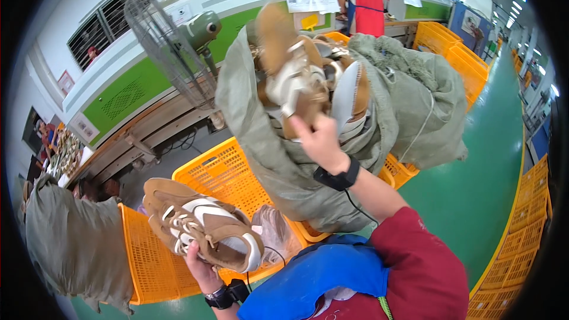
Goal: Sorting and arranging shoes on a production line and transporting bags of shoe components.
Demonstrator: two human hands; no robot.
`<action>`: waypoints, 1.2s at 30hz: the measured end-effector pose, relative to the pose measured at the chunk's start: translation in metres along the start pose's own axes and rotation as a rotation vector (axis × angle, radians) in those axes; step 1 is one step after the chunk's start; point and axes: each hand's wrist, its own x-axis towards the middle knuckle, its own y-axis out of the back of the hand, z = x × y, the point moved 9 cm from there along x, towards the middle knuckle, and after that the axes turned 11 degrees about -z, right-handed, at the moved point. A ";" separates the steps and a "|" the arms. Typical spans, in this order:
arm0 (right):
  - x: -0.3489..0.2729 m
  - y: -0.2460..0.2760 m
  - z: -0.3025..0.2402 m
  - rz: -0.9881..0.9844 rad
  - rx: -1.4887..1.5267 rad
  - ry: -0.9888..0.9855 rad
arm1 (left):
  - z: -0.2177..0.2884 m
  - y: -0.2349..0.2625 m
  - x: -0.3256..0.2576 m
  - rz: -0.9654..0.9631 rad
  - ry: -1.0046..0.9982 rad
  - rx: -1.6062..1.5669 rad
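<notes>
Right grip [323,145] seemingly holds a brown shoe [294,83], details blurred.

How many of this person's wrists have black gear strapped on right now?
2: the right wrist, behind the right hand at the blurred shoe above the open sack, and the left wrist, behind the left hand gripping brown-and-white footwear. Neither wrist is hidden.

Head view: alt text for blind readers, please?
A person's left hand holds brown-white lace-up footwear over an orange plastic crate; the right hand grips similar blurred footwear at an open grey-green cloth sack.
</notes>
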 end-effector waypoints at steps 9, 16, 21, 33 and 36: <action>-0.026 0.067 0.024 0.034 1.425 -0.087 | 0.012 -0.058 0.029 -0.011 -0.113 0.166; -0.062 0.038 -0.014 -0.369 1.153 -0.081 | 0.022 -0.097 0.058 0.000 -0.324 0.399; -0.025 0.062 -0.029 -0.148 0.378 0.045 | 0.031 -0.086 0.054 0.013 -0.424 0.448; 0.001 -0.181 0.045 -0.938 -0.432 0.001 | 0.019 -0.067 0.032 0.024 -0.317 0.384; 0.004 -0.137 0.019 -0.913 -0.411 -0.012 | 0.017 -0.061 0.028 0.021 -0.302 0.377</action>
